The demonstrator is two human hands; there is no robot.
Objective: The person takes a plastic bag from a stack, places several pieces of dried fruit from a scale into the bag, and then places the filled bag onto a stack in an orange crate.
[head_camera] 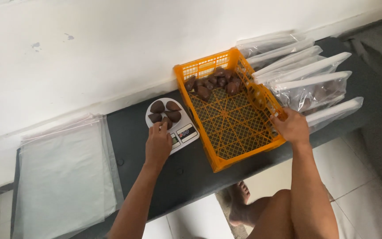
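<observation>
My left hand (158,142) rests on a small white kitchen scale (186,135), its fingertips touching one of several brown teardrop-shaped fruits (165,112) piled on the scale's round plate. My right hand (292,126) grips the right rim of an orange plastic crate (233,128) that sits tilted on a dark bench (186,172). More of the same brown fruits (213,82) lie in the crate's far end; the rest of its mesh floor is bare.
A stack of filled clear plastic bags (308,77) lies to the right of the crate. A pile of flat empty clear bags (63,172) covers the bench's left end. A white wall runs behind. My bare foot (239,203) stands on floor tiles.
</observation>
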